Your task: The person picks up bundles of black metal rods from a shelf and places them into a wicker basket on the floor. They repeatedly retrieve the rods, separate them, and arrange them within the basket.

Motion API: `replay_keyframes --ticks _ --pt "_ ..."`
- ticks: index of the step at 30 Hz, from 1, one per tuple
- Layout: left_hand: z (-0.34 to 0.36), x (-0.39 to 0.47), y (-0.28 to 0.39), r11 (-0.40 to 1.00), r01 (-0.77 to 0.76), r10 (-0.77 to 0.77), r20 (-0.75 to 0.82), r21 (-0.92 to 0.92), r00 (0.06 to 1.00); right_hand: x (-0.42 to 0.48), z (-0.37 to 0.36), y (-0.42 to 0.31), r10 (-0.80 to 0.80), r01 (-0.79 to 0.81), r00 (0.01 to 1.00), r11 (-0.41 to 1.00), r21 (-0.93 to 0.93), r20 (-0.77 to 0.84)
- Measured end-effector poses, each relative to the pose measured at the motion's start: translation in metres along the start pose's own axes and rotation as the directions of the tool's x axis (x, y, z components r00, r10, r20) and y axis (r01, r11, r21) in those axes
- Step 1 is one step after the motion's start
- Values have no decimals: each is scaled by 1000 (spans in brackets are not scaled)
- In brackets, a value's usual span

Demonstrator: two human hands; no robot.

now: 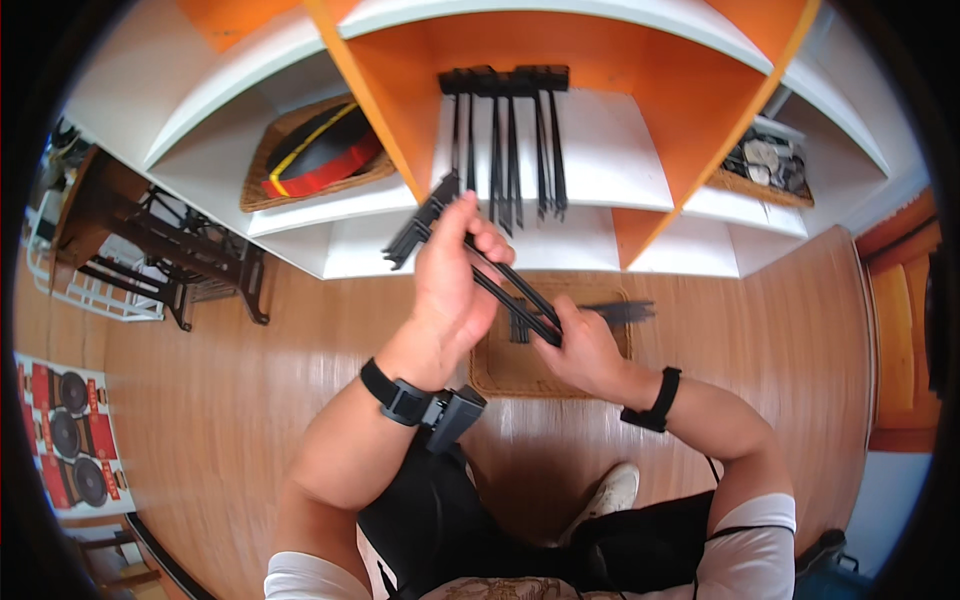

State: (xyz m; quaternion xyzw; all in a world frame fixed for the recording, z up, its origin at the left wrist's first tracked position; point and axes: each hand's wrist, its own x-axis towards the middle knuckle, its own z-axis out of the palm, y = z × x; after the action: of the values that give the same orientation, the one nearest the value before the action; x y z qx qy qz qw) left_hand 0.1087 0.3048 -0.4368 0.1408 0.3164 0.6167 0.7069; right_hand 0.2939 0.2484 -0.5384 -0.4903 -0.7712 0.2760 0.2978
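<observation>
My left hand (pixel 460 274) grips a black two-pronged bracket (pixel 420 225) just below its wide slotted head, which points up and to the left. Its two long rods run down to the right, and my right hand (pixel 589 346) holds them near their far ends. Behind it, several similar black brackets (pixel 502 79) lie side by side on the white middle shelf (pixel 607 142), their rods sticking out over the front edge. Beneath my hands, a shallow wicker basket (pixel 517 379) on the floor holds at least one more black bracket (pixel 619 311), partly hidden by my right hand.
A wicker basket (pixel 255 176) with a red-and-black round item stands in the left compartment. Another basket (pixel 757 187) with small mixed items is at the right. Orange dividers (pixel 712 172) separate the compartments. Dark wooden furniture (pixel 150 232) stands at the left, a wooden door (pixel 900 330) at the right.
</observation>
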Motion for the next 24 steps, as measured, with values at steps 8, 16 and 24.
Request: replay_keyframes --ticks 8,16,24 --pt "-9 2 -6 999 17 -14 90 -32 996 7 -15 -16 44 -40 998 996 -80 47" --pt "-1 0 -24 999 39 -39 46 0 998 18 -21 -11 56 -56 998 998 -38 -26" --pt "-2 0 -32 995 98 -98 12 -6 995 15 -26 1 55 -55 998 997 -59 3"
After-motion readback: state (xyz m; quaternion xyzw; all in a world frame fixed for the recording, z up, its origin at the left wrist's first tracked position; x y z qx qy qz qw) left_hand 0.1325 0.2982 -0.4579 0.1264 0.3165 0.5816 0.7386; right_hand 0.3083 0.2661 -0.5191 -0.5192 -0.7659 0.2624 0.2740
